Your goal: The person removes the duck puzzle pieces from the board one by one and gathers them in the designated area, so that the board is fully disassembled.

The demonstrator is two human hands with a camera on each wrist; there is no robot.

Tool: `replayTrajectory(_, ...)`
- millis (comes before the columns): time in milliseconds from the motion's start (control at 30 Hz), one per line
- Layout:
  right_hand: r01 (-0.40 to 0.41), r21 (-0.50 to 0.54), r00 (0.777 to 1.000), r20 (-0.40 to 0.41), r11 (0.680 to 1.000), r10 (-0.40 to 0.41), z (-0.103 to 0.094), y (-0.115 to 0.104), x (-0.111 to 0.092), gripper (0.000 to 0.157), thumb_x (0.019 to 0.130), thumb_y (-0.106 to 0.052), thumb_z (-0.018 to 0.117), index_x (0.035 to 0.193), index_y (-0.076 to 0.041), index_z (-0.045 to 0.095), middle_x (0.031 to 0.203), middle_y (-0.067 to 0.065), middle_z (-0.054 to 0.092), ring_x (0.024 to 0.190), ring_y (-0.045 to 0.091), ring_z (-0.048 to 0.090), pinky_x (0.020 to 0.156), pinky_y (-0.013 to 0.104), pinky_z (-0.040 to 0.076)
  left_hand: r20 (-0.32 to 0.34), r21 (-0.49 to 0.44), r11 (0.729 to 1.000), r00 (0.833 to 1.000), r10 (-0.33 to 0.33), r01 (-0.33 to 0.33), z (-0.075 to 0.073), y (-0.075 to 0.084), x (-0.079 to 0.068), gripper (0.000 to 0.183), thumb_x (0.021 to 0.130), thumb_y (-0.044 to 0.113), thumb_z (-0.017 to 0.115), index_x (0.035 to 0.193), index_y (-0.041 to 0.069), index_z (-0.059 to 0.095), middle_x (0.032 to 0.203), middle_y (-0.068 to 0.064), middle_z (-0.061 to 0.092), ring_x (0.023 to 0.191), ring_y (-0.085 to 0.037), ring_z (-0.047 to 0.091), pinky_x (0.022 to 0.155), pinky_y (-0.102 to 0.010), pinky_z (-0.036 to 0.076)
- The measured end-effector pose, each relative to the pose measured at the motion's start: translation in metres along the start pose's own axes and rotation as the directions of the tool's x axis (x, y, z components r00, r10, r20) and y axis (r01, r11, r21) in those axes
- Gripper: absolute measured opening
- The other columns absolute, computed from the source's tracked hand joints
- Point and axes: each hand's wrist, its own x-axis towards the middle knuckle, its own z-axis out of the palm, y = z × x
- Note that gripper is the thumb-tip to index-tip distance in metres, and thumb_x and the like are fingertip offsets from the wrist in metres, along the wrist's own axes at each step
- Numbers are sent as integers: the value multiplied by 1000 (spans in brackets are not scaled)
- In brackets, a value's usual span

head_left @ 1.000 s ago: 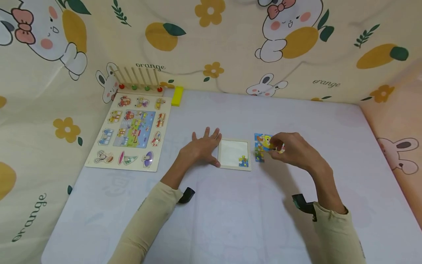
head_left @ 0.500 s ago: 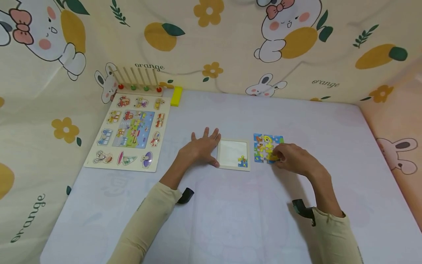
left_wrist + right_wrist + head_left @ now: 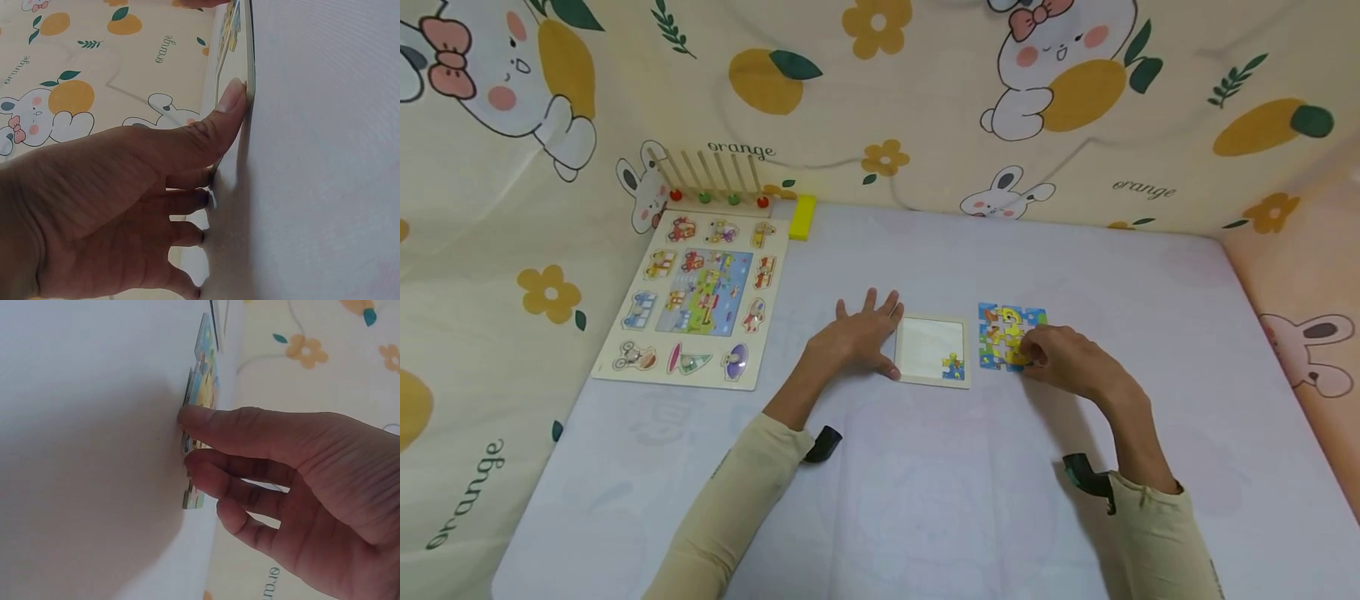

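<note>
My left hand (image 3: 853, 337) is spread beside a shallow wooden puzzle tray (image 3: 921, 346). In the left wrist view its thumb (image 3: 231, 99) presses on the tray's corner. A blue-and-yellow jigsaw piece (image 3: 953, 367) lies in the tray's lower right corner. To the right of the tray, a square jigsaw (image 3: 1000, 329) of joined pieces lies flat on the table. At its lower right my right hand (image 3: 1067, 358) pinches a jigsaw piece (image 3: 186, 440) between thumb and fingers, close over the table. The fingers largely hide that piece and the jigsaw's corner.
A knobbed vehicle puzzle board (image 3: 707, 379) lies at the left. Behind it stands a wooden rack (image 3: 718, 210) with upright pegs and red and green beads, with a yellow block (image 3: 802, 218) beside it. Patterned cloth (image 3: 925, 100) hangs along the back and sides of the table.
My right hand has moved down and slightly right from the jigsaw's upper part to its lower right corner, uncovering most of the picture. The left hand and tray stay put.
</note>
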Motion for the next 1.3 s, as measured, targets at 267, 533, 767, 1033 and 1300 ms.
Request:
replayTrajectory(267,-2,1,1000,15,1000,2,-1,0,2,22,85,1,82,104,2,70,89,6,64,85,20,55,75,32,46,0,4,1000,1000,-1,1,0,0,2,117,85,46,85,168,10,12,178,-6,-4,165,-36,-7,126,-75,8)
replayTrajectory(533,3,5,1000,19,1000,-3,-2,0,1,22,85,1,81,104,2,71,89,6,65,84,19,55,75,32,47,2,-4,1000,1000,0,0,0,0,0,116,85,45,85,168,11,12,178,-6,-4,165,-36,-7,127,-74,7)
replayTrajectory(767,27,-10,1000,7,1000,-27,-3,-2,0,21,85,0,81,103,1,70,87,6,64,82,19,55,73,32,46,-6,-2,1000,1000,3,-3,1,1,-1,115,86,46,84,168,11,12,178,-6,-3,165,-36,-6,126,-75,8)
replayTrajectory(1033,59,-44,998,-30,997,-61,-11,-22,4,18,89,-7,80,105,-2,72,91,5,67,86,20,58,78,36,49,-5,4,1000,1000,1,-1,-1,1,0,115,86,46,84,169,11,12,178,-5,-4,165,-36,-6,126,-74,8)
replayTrajectory(1300,139,-18,990,-31,990,-139,-4,-45,16,21,91,-2,76,111,-2,71,89,4,64,97,23,64,77,33,49,-3,17,1000,1000,-4,5,-1,3,-1,115,86,46,84,169,11,12,179,-6,-3,166,-36,-5,126,-74,9)
